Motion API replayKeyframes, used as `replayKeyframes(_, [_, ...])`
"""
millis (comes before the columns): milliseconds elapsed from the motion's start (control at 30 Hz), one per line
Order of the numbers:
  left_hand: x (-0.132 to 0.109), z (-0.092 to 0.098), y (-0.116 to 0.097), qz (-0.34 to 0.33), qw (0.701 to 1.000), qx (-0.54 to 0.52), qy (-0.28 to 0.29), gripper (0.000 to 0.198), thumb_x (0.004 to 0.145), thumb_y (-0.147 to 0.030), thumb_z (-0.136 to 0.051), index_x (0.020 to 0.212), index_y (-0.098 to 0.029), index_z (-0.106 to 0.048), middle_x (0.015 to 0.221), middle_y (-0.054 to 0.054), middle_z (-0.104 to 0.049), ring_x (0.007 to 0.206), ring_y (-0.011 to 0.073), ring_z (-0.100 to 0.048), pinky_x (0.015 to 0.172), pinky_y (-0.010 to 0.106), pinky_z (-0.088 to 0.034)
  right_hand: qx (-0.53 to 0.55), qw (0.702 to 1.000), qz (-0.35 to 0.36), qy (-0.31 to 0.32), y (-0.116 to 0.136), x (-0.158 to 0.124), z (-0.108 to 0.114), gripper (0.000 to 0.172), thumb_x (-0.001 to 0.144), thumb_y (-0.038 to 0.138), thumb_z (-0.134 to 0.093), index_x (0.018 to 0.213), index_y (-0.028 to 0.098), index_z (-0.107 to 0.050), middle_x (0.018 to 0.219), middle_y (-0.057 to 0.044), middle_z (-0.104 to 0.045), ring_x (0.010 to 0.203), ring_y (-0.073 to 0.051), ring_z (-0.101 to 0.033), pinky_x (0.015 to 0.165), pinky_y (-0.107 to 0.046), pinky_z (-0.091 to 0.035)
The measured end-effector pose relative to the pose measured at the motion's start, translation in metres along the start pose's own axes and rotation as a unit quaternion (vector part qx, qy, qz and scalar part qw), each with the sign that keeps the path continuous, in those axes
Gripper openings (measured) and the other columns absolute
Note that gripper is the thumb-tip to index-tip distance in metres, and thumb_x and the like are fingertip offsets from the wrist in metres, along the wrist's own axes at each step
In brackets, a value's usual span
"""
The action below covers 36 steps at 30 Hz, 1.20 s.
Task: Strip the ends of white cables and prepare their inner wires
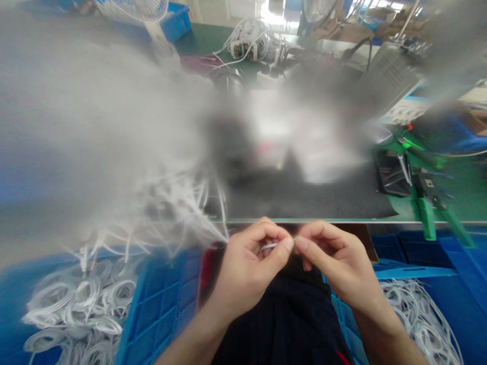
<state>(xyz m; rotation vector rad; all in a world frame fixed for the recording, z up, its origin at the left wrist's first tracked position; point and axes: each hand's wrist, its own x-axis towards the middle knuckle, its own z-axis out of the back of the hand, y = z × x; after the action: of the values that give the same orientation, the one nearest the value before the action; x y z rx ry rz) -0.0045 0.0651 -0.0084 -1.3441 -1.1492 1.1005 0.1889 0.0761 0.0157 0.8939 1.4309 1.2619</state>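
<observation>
My left hand (249, 266) and my right hand (338, 263) meet just below the table's front edge, above my lap. Both pinch the same thin white cable end (271, 246), fingertips touching at the middle. The left hand's thumb and forefinger close around the cable; the right hand's fingertips hold its tip. A bundle of white cable ends (178, 213) fans out over the table edge to the left of my hands.
A blue crate (160, 309) at lower left holds several coiled white cables (83, 304); another blue crate (456, 284) with coiled cables (418, 314) is at lower right. A black mat (304, 197) covers the table. Green-handled tools (426, 203) lie at right. Much of the view is blurred.
</observation>
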Motion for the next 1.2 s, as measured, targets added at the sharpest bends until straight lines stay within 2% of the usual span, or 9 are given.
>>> replayKeyframes(333, [-0.001, -0.001, 0.001, 0.001, 1.000, -0.019, -0.017, 0.014, 0.102, -0.023, -0.073, 0.089, -0.020, -0.074, 0.085, 0.000, -0.063, 0.076, 0.0136, -0.056, 0.067, 0.026, -0.043, -0.002, 1.000, 0.014, -0.024, 0.000, -0.001, -0.010, 0.022, 0.100, 0.036, -0.078, 0.087, 0.020, -0.072, 0.066, 0.004, -0.062, 0.058, -0.009, -0.055, 0.056, -0.019, -0.046])
replayKeyframes(500, [-0.001, 0.000, 0.000, 0.009, 1.000, 0.007, 0.001, 0.015, 0.103, -0.025, -0.072, 0.089, -0.020, -0.074, 0.085, 0.000, -0.061, 0.076, 0.0137, -0.056, 0.066, 0.027, -0.042, -0.018, 0.999, 0.031, -0.040, -0.003, -0.002, -0.009, 0.019, 0.102, 0.036, -0.077, 0.091, 0.021, -0.073, 0.069, 0.004, -0.063, 0.058, -0.009, -0.056, 0.056, -0.018, -0.048])
replayKeyframes(733, [0.000, 0.006, -0.001, 0.007, 0.999, 0.041, -0.008, 0.013, 0.101, -0.021, -0.071, 0.088, -0.020, -0.073, 0.085, -0.001, -0.063, 0.073, 0.0126, -0.055, 0.064, 0.026, -0.041, -0.026, 0.999, 0.011, -0.031, -0.003, 0.000, 0.010, 0.018, 0.103, 0.039, -0.077, 0.099, 0.022, -0.075, 0.081, 0.002, -0.072, 0.064, -0.009, -0.062, 0.060, -0.019, -0.050])
replayKeyframes(867, [0.002, 0.004, -0.002, -0.004, 0.998, 0.055, -0.004, 0.013, 0.102, -0.021, -0.071, 0.089, -0.021, -0.073, 0.085, -0.001, -0.062, 0.072, 0.0123, -0.055, 0.062, 0.026, -0.040, -0.024, 0.999, 0.033, 0.006, 0.000, 0.003, 0.009, 0.018, 0.101, 0.037, -0.080, 0.112, 0.024, -0.075, 0.087, 0.001, -0.072, 0.073, -0.012, -0.064, 0.066, -0.021, -0.053])
replayKeyframes(967, [0.002, 0.001, -0.002, -0.018, 0.997, 0.081, 0.001, 0.013, 0.102, -0.019, -0.070, 0.090, -0.022, -0.072, 0.085, -0.002, -0.062, 0.074, 0.0122, -0.057, 0.062, 0.026, -0.041, -0.030, 0.997, 0.065, 0.017, 0.001, 0.005, 0.001, 0.009, 0.103, 0.031, -0.076, 0.101, 0.023, -0.074, 0.087, 0.002, -0.070, 0.074, -0.012, -0.062, 0.067, -0.022, -0.051])
replayKeyframes(1033, [0.002, -0.001, -0.002, -0.033, 0.994, 0.106, -0.007, 0.014, 0.102, -0.017, -0.069, 0.089, -0.023, -0.072, 0.085, -0.002, -0.062, 0.074, 0.0121, -0.058, 0.062, 0.025, -0.042, -0.040, 0.996, 0.077, 0.014, -0.001, 0.006, -0.002, 0.013, 0.105, 0.029, -0.074, 0.094, 0.022, -0.072, 0.084, 0.003, -0.067, 0.072, -0.011, -0.059, 0.067, -0.023, -0.049])
replayKeyframes(1200, [0.000, -0.004, 0.001, -0.087, 0.979, 0.179, -0.044, 0.013, 0.100, -0.014, -0.069, 0.092, -0.023, -0.073, 0.086, -0.002, -0.063, 0.075, 0.0118, -0.059, 0.064, 0.026, -0.042, -0.098, 0.990, 0.099, -0.023, -0.006, 0.002, -0.004, 0.015, 0.109, 0.028, -0.066, 0.094, 0.023, -0.067, 0.083, 0.003, -0.064, 0.071, -0.012, -0.057, 0.067, -0.024, -0.047])
